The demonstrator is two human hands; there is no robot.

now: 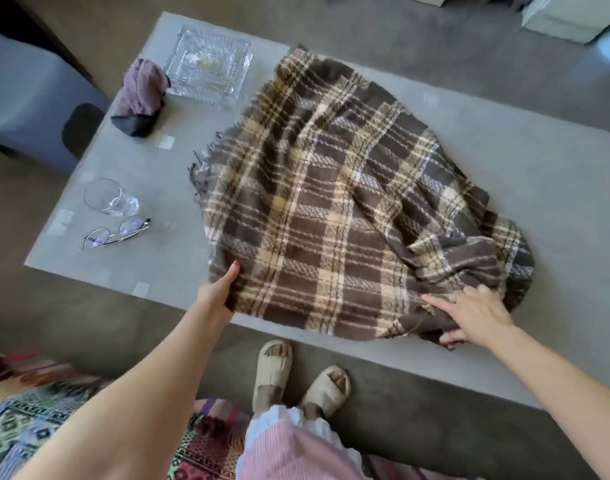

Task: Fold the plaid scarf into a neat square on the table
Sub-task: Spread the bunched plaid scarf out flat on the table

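Observation:
The brown and cream plaid scarf (334, 202) lies spread and rumpled across the middle of the grey table (539, 188), with fringe at its left edge and a bunched heap at its right near corner. My left hand (217, 293) grips the scarf's near left corner at the table's front edge, thumb on top. My right hand (470, 315) holds the bunched near right corner, fingers spread over the cloth and thumb under it.
On the table's left part stand a cut-glass dish (210, 69), a crumpled purple cloth (141, 97), a drinking glass (109, 197) and a pair of spectacles (115, 233). A grey stool (30, 102) stands left of the table. A patterned rug (26, 410) lies at my feet.

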